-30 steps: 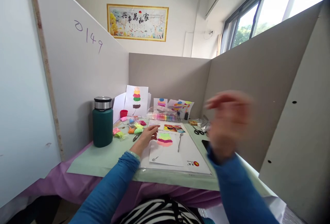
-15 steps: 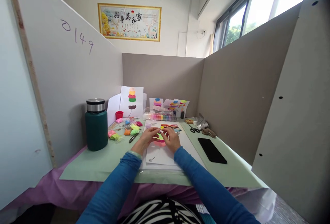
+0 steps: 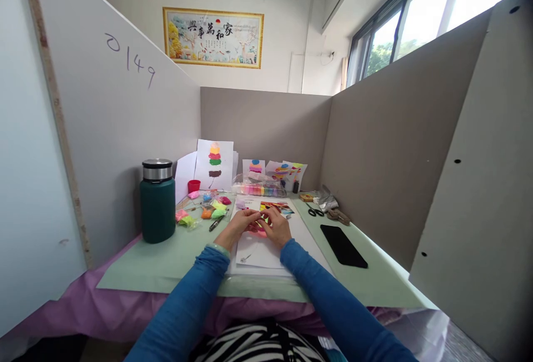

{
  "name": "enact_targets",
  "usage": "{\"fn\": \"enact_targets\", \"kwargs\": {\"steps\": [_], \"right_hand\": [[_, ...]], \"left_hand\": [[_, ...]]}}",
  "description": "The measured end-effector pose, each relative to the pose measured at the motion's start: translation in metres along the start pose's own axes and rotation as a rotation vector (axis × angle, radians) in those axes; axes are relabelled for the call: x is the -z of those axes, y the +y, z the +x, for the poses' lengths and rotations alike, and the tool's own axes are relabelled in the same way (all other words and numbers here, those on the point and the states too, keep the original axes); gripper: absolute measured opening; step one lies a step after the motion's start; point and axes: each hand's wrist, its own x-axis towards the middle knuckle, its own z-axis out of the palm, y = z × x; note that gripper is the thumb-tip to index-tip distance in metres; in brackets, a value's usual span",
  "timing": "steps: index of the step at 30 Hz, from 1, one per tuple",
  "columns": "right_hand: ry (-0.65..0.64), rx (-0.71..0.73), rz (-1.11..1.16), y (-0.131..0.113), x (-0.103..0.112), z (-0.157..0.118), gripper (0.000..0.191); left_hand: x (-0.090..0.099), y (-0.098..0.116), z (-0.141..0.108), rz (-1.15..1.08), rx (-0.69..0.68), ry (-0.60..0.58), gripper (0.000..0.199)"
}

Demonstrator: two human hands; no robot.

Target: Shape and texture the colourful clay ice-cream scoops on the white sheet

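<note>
Left hand (image 3: 240,226) and right hand (image 3: 278,229) meet fingertip to fingertip above the white drawing sheet (image 3: 262,259); fingers bent as in a pinch, but cannot tell whether anything sits between them. Sheet lies mid-table, toward the front edge of the green-covered table (image 3: 195,262), atop larger paper. Hands block most of its coloured patch (image 3: 261,234); small sketch at its near left corner.

Left edge: dark green steel-topped bottle (image 3: 157,212). Between bottle and sheet: bagged bright clay packets (image 3: 207,214), pen (image 3: 216,223). Far edge: red cup (image 3: 194,185), propped scoop drawing (image 3: 225,167), clear pack of coloured pieces (image 3: 260,190). Right edge: black-handled scissors (image 3: 315,212), black phone-shaped slab (image 3: 343,246).

Writing: "0149" by hand on the left partition (image 3: 166,112); framed wall picture (image 3: 214,38), large characters left to right 興事萬和家, smaller lines illegible.
</note>
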Motion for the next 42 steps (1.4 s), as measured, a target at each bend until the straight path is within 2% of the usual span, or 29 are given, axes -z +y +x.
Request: {"fn": "enact_targets", "kwargs": {"steps": [3, 8, 13, 22, 42], "right_hand": [[-0.004, 0.009, 0.003, 0.0005, -0.0004, 0.0000, 0.014], [0.019, -0.010, -0.005, 0.0010, 0.0009, 0.0001, 0.017], [0.003, -0.003, -0.010, -0.0008, 0.0033, 0.0009, 0.018], [0.025, 0.013, 0.006, 0.0019, 0.0026, 0.0006, 0.019], [0.050, 0.029, -0.014, 0.0034, 0.0008, -0.0006, 0.020]], "left_hand": [[0.0015, -0.0007, 0.0013, -0.005, 0.013, 0.027, 0.037], [0.0016, -0.0010, 0.0021, 0.021, 0.013, -0.023, 0.039], [-0.0007, 0.0004, 0.0008, -0.031, -0.005, 0.004, 0.040], [-0.0007, 0.0017, -0.0001, -0.015, 0.035, -0.031, 0.043], [0.0009, -0.0015, 0.0015, -0.043, 0.055, -0.034, 0.041]]}}
